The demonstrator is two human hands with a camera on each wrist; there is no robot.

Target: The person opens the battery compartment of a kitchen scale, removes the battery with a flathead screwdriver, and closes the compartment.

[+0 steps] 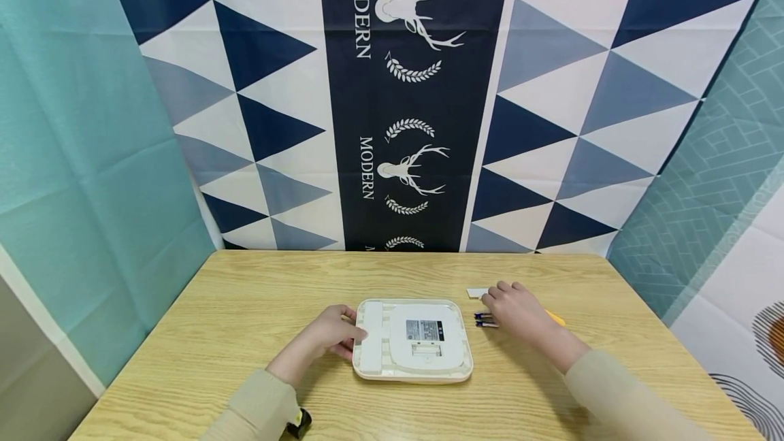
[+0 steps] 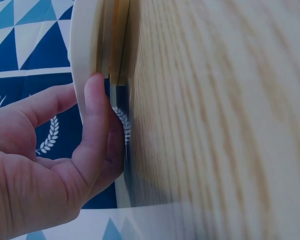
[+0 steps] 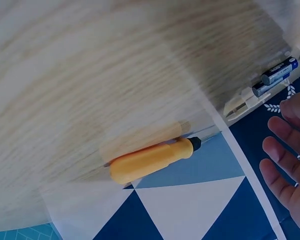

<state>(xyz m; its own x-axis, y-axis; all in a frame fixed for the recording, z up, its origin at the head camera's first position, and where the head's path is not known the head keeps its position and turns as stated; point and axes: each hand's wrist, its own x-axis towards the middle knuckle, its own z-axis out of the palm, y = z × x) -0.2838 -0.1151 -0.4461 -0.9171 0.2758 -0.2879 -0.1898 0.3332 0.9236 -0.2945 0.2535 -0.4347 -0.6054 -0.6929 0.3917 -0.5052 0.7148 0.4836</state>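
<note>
Nearest, at the near table edge: beige sleeves, and a small black object point(image 1: 299, 422) beside the left one. Just beyond, at mid-table on the light wooden table point(image 1: 245, 332): flat, rounded-square white plastic device point(image 1: 413, 340), lying face down with a label and an open slot on its back.

Head view only: whole layout. Left hand point(image 1: 333, 337) at the device's left edge, fingers curled against the rim. Right hand point(image 1: 517, 306) well right of the device, palm down over two small dark-blue batteries point(image 1: 484, 320), with a small white plastic cover point(image 1: 477, 292) just beyond the fingertips and a yellow tip poking out on the right.

Left wrist view only: close look at the grip. Thumb point(image 2: 97, 115) pressed flat against the cream rim point(image 2: 85, 50), remaining fingers tucked behind it, pinching the edge.

Right wrist view only: orange-yellow plastic-handled screwdriver point(image 3: 152, 160) seen in full, lying on the wood, black collar towards the batteries point(image 3: 277, 75). Fingers point(image 3: 282, 165) loosely spread and relaxed, holding nothing. Cannot tell whether they touch the batteries.
</note>
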